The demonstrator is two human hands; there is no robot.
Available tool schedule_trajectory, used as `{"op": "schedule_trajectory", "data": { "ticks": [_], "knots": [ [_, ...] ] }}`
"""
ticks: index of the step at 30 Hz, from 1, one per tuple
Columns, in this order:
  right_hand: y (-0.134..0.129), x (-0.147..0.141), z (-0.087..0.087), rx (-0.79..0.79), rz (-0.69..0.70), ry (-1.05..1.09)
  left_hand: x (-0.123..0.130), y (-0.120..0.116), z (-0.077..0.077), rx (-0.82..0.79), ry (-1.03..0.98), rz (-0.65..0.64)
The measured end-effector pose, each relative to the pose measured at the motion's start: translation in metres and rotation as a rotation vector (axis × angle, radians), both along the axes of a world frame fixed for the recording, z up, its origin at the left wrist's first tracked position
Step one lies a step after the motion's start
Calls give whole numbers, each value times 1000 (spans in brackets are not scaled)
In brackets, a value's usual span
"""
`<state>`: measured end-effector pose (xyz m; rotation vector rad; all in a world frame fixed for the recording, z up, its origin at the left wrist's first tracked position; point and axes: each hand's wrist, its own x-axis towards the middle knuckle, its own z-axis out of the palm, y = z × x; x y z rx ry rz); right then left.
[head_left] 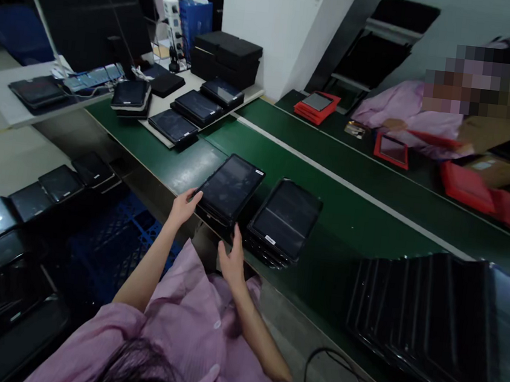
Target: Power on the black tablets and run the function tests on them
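Note:
A black tablet (232, 184) with a small white label lies on top of a stack at the near edge of the green bench (339, 209). My left hand (184, 208) touches the left edge of that stack, its thumb apart from the fingers. Near the stack's front right corner is my right hand (233, 258), thumb and fingers apart, with nothing in it. Just right of it sits a second stack of dark tablets (287, 217), its top one also labelled.
Many dark tablets (424, 312) lean in a row at the right. More tablets (197, 107) lie ahead on the pale board. Blue crates (117, 243) stand below left, beside further tablets (33, 201). Across the bench a person in pink (404, 109) handles red-cased devices (392, 149).

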<state>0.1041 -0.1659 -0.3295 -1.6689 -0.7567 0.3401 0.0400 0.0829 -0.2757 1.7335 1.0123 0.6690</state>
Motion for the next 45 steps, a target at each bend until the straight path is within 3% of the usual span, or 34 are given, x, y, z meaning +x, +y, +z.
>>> {"op": "schedule_trajectory", "data": {
  "ticks": [4, 7, 10, 15, 19, 22, 30, 34, 36, 40, 45],
  "knots": [
    [29, 4, 12, -38, -62, -28, -1, -1, 9, 45, 61, -68],
    [38, -5, 20, -52, -95, -8, 0, -6, 14, 61, 101, -33],
    [38, -7, 33, -61, -100, 4, 4, -8, 26, 91, 127, 0],
    [34, 7, 58, -28, -99, -69, 12, 3, 58, 206, 178, -11],
    [28, 16, 54, -34, -86, -121, 13, 11, 64, 215, 251, -44],
    [24, 15, 38, -64, -75, -114, 8, 12, 45, 164, 209, -47],
    [24, 19, -15, -36, 8, -68, -2, 7, -29, -183, -64, -21],
    [30, 34, -50, -115, 37, 7, -7, -2, -58, -329, -59, -15],
    [31, 40, -63, -141, 41, -14, -10, -6, -71, -325, -43, -25],
    [30, 46, -76, -155, 45, -76, -14, -6, -89, -216, -44, -76],
    [34, 50, -83, -149, 43, -99, -12, -3, -95, -202, -42, -72]
  ]
}}
